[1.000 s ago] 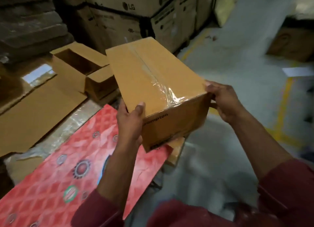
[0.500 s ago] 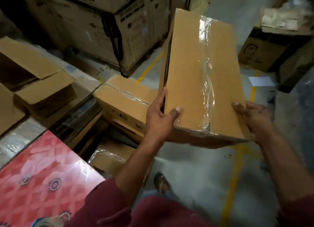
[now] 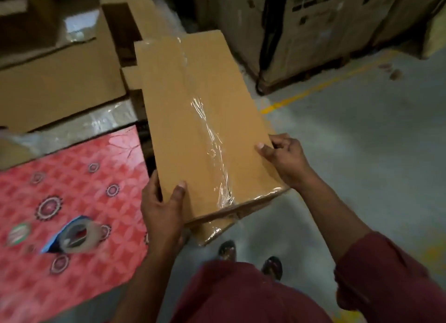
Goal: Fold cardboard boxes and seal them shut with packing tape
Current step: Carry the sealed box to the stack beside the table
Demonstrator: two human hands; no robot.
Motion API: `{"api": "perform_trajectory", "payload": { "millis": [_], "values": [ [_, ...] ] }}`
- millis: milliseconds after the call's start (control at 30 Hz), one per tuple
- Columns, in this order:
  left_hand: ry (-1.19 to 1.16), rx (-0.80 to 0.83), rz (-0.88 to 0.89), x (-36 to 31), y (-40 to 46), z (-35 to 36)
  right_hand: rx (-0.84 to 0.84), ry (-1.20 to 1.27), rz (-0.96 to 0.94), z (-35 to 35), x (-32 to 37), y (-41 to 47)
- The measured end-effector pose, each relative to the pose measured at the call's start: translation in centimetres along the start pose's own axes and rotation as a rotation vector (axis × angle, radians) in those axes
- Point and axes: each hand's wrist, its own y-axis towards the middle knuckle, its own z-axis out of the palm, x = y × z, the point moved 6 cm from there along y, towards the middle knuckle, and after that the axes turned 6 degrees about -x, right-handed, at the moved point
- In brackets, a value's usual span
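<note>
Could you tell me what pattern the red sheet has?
Red sheet: diamond lattice with round medallions, clearest in the head view.

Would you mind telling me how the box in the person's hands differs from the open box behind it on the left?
The held box is closed, with clear tape along its seam; the open box shows a dark interior and raised flaps. The held box is gripped by the left hand and right hand; the open box sits untouched. Both are plain brown cardboard.

Matt brown cardboard box bears a glossy, wrinkled clear-plastic tape strip; the red patterned sheet shines.
</note>
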Motion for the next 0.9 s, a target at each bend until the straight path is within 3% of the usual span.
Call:
{"api": "perform_trajectory", "payload": {
  "millis": [133,233,400,600,733,900],
  "values": [
    [-0.051,-0.23,-0.179,6.1,-0.2,-3.9,0.226,-0.077,0.072,6.1,-2.4,1.2],
    [0.041,-0.306,-0.227,10.6,1.5,-4.9,0.295,-0.182,0.187,7.8,-6.3,2.3],
    [0.253,-0.26,-0.282,14.4,3.2,-3.8,0.343,-0.303,0.365,9.1,-13.8,3.0],
    [0.491,-0.087,-0.556,18.2,1.9,0.9,0.336,-0.545,0.344,12.4,-17.3,4.8],
    [0.572,-0.237,-0.581,22.1,2.0,2.5,0.349,-0.676,0.303,14.6,-19.7,6.8],
    [0.599,-0.234,-0.445,25.8,6.0,2.8,0.374,-0.817,0.282,16.8,-22.9,8.1]
  ]
}}
